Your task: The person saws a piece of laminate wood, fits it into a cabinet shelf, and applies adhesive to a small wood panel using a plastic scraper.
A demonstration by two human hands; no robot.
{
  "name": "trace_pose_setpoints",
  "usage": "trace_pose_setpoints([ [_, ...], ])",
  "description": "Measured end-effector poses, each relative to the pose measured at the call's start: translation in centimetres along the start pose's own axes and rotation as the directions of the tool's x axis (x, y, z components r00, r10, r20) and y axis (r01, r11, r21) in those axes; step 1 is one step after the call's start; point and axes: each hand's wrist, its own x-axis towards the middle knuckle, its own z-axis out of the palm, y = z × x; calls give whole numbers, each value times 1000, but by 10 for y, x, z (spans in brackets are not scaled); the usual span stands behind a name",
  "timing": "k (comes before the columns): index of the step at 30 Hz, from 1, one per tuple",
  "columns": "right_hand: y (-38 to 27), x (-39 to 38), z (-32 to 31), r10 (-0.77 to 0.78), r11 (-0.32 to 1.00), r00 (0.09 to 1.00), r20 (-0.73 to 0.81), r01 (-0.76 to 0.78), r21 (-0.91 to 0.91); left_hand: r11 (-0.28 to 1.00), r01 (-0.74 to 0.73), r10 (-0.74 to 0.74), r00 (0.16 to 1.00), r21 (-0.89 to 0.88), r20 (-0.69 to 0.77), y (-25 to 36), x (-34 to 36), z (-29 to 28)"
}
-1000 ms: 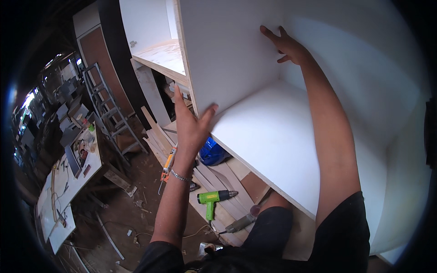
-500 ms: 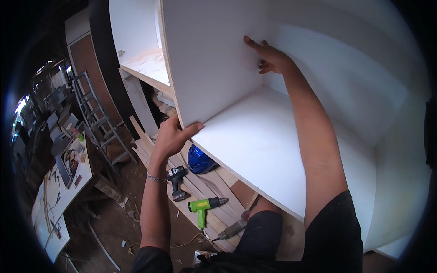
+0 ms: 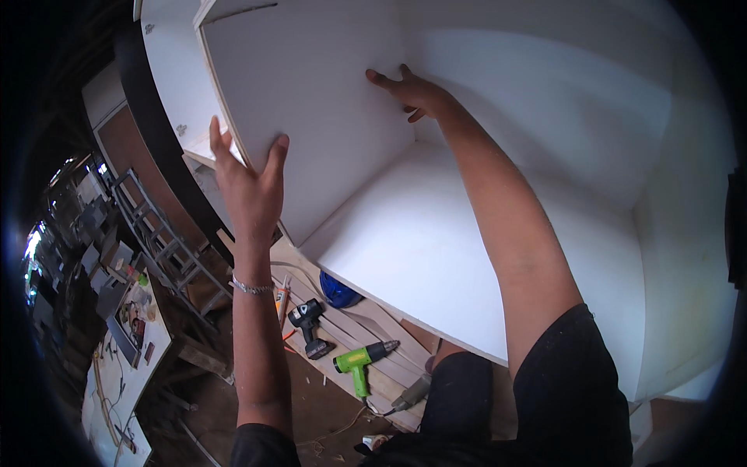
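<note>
Straddling the edge of a white panel with left hand, holding right hand near its face, both with fingers apart.

A green heat gun and a black cordless drill are laid on wooden boards; a ladder is stood near a white, cluttered table.

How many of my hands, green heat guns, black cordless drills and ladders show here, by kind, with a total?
Hands: 2 (left hand, right hand)
Green heat gun: 1
Black cordless drill: 1
Ladder: 1
Total: 5
</note>
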Motion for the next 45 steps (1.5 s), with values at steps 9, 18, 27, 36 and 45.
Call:
trace_pose_setpoints([
  [9,-59,8,2,-290,957,949,-127,286,-47,945,129,-127,992,-299,29,1,9,25],
  [18,-62,-13,8,-464,853,875,-141,398,-337,953,21,-7,999,-303,47,-10,4,23],
  [27,-56,-12,8,-512,809,846,-149,417,-416,921,-87,93,996,-381,-3,-16,-3,28],
  [36,-106,-42,25,-629,727,769,-109,533,-434,883,-25,49,998,-469,39,-21,-2,22],
  [45,-112,-42,43,-690,688,709,-148,578,-439,895,14,-4,1000,-447,24,-21,-2,25],
])
